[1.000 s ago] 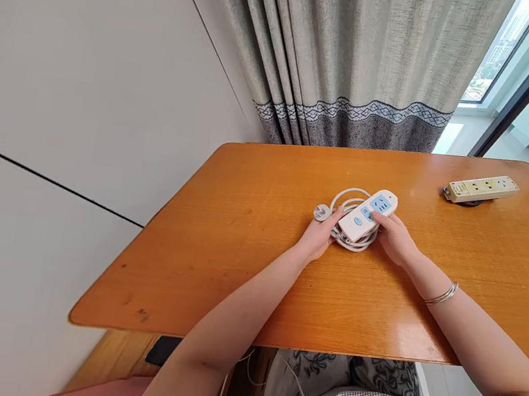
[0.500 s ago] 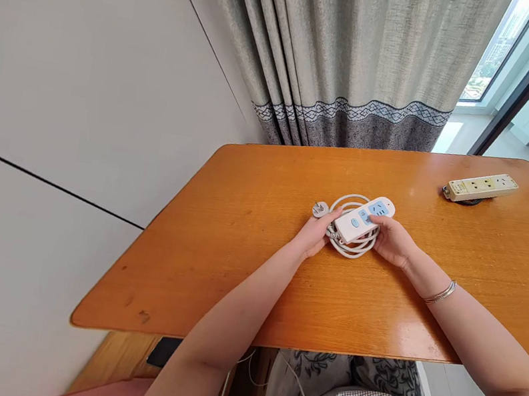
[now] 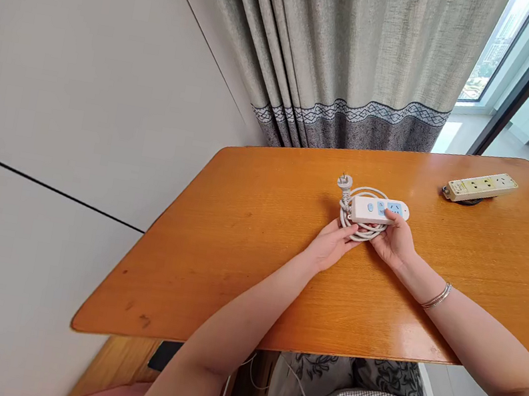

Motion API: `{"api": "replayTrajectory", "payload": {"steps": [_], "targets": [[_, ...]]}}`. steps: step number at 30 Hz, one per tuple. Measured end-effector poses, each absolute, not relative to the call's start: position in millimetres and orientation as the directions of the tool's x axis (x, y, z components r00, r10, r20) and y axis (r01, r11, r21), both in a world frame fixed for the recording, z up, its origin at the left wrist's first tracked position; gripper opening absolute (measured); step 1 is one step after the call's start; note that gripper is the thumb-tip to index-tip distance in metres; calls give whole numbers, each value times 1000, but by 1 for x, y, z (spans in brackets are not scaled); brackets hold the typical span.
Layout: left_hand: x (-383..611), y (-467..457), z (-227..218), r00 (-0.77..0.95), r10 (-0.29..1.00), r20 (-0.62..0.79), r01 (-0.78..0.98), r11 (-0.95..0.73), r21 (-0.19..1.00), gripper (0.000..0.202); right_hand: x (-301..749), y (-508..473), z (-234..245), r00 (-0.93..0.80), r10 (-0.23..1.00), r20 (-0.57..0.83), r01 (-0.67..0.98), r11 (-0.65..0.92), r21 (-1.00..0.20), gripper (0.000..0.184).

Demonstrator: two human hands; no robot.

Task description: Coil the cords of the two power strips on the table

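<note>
A white power strip (image 3: 363, 209) with pale blue socket panels is held above the table, its face toward me. Its white cord (image 3: 362, 237) is looped in a coil behind and below it, and the plug (image 3: 345, 182) points up at the upper left. My right hand (image 3: 395, 242) grips the strip's right part, thumb over the sockets and fingers underneath. At the coil's lower left, my left hand (image 3: 333, 245) pinches the cord loops between thumb and fingers. Parts of both hands' fingers are hidden behind the coil.
An older cream power strip (image 3: 482, 188) with a dark cord under it lies at the back right of the wooden table (image 3: 240, 221). A grey curtain (image 3: 371, 47) hangs behind the table. A white wall (image 3: 53, 68) borders the left side.
The power strip has turned to lie nearly level and shifted slightly right. The plug moved up and right. My left hand moved from the coil's left side to its lower edge.
</note>
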State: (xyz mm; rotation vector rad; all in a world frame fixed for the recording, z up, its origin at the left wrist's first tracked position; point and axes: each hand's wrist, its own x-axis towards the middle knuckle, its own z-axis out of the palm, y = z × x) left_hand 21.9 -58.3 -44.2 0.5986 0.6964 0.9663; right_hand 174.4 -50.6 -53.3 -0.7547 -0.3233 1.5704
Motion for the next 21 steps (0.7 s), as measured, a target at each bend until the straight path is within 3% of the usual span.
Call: {"api": "replayTrajectory", "payload": {"steps": [8,17,21], "targets": [[27,-62,-43,298,923,-243,-568,376,732,41,164,-58,-56,24,983,-182,-745,-104,-659,16],[29,-64,-41,239,946,-219,-515,315,797,37,162,-60,-50,-53,951,-304,-783,-229,-579,10],[29,-62,-40,213,950,-230,-487,307,818,42,162,-63,-48,-93,954,-286,-779,-249,-575,11]]}}
